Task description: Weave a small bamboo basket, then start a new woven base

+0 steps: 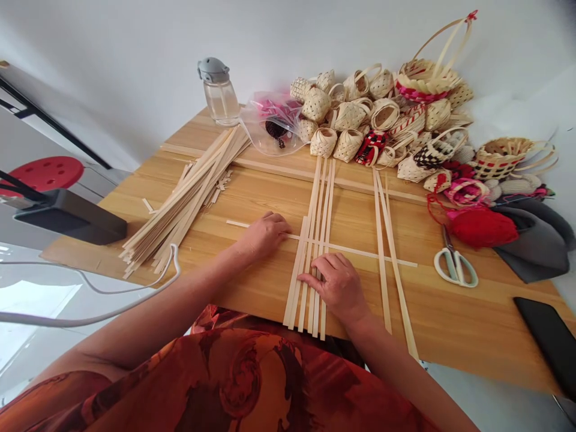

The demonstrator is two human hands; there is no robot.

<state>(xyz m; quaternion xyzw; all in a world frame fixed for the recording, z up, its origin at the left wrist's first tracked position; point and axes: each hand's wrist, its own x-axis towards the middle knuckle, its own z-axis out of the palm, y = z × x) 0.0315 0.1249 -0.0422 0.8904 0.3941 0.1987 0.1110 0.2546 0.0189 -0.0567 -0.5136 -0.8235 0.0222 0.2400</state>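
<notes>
Several pale flat strips (318,204) lie lengthwise side by side on the wooden table, and one thin strip (396,260) crosses them from left to right. My left hand (266,234) rests on the cross strip, left of the lengthwise ones, fingers bent together over it; its fingertips partly hide what they press. Over the lower part of the lengthwise strips lies my right hand (335,282), thumb stretched to the left and apart from the fingers, touching the strips from above. Two more strips (381,264) lie apart, to the right of that hand.
A pile of strips (189,204) lies at left, near a dark box (72,216) and a white cable (148,290). Small woven baskets (351,114), a bottle (221,99) and a plastic bag (270,129) stand behind. Scissors (455,267), red yarn (483,227) and a phone (549,336) are at right.
</notes>
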